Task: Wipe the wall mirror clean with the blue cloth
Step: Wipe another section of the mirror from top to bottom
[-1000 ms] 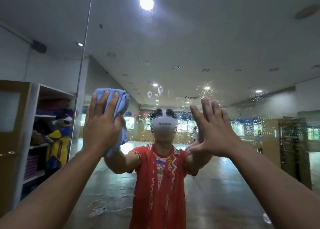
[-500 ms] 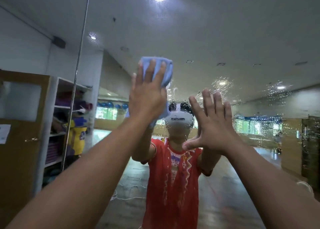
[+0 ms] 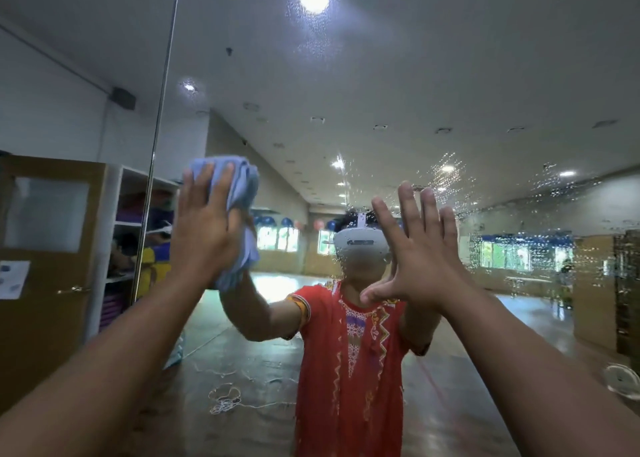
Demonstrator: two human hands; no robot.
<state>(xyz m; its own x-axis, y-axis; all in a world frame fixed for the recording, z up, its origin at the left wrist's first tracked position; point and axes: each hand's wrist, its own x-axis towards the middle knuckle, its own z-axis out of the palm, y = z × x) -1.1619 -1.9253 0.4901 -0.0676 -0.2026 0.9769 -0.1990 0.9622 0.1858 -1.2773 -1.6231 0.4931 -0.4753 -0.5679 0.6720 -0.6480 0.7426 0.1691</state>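
Observation:
The wall mirror [image 3: 433,86] fills most of the view, speckled with water droplets on its right half. My left hand [image 3: 204,228] presses the bunched blue cloth [image 3: 242,186] flat against the glass at left centre. Cloth shows above and to the right of my fingers. My right hand [image 3: 419,252] rests on the mirror with fingers spread, holding nothing. My own reflection in a red top stands between the two arms.
The mirror's left edge [image 3: 157,138] runs top to bottom. Left of it stand a brown wooden door [image 3: 45,283] and white shelves [image 3: 117,235] with stored items. The reflection shows a large hall, ceiling lights and cord on the floor.
My left hand with the cloth rose and swept right across the glass, then came back down to the left. My right hand stayed spread on the mirror.

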